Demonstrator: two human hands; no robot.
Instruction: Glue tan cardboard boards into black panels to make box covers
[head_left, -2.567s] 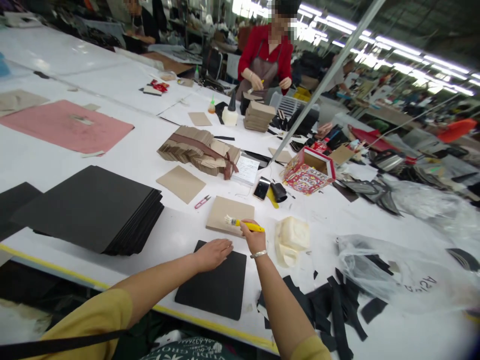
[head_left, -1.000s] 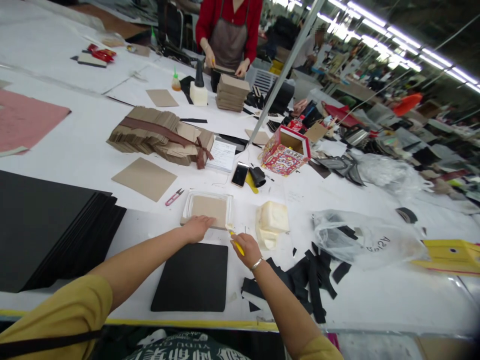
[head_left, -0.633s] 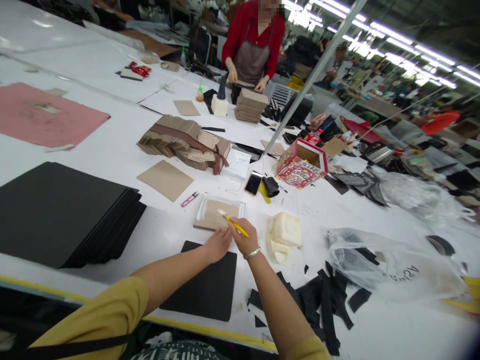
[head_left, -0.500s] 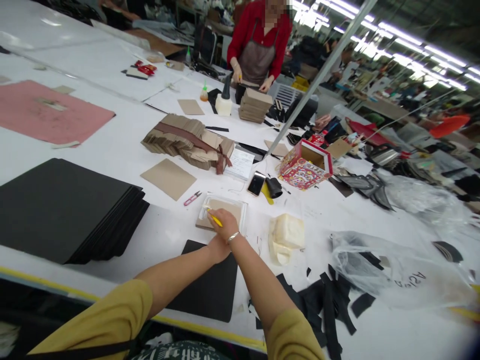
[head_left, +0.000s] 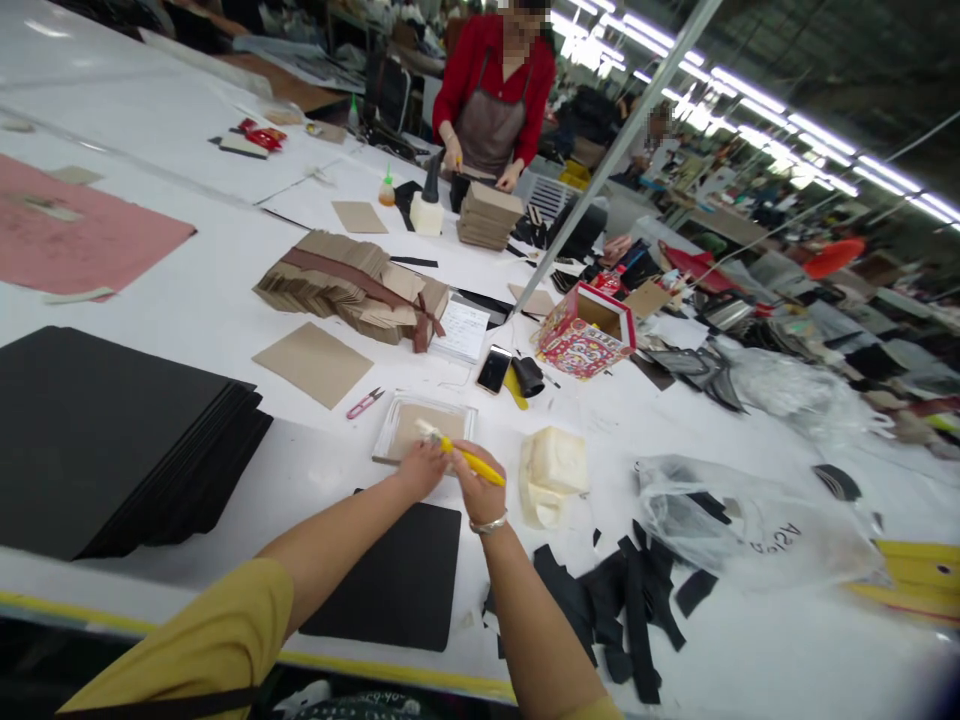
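In my right hand (head_left: 476,480), closed around its yellow handle, is a brush (head_left: 480,462). Its whitish tip is over a small stack of beige cardboard pieces (head_left: 420,420), whose edges carry white glue-like streaks. My left hand (head_left: 421,470) lies at the near edge of that stack, fingers bunched on the cardboard and partly hidden. Below the hands is a flat black sheet (head_left: 397,580). To the right stands a cream plastic container (head_left: 555,470), cut open and stained. Pink thread snips (head_left: 365,403) rest left of the stack.
A tall pile of black sheets (head_left: 112,430) is at left. Beyond are a beige sheet (head_left: 315,362), bundled cardboard (head_left: 337,285), a phone (head_left: 494,370) and a patterned box (head_left: 585,335). Black scraps (head_left: 607,600) and a plastic bag (head_left: 750,530) lie right. A co-worker (head_left: 495,100) stands across.
The brush has moved from the stack's left side toward its middle and near side, now tilted with its handle to the right. My left hand has come out from beneath my right. The view has shifted slightly.
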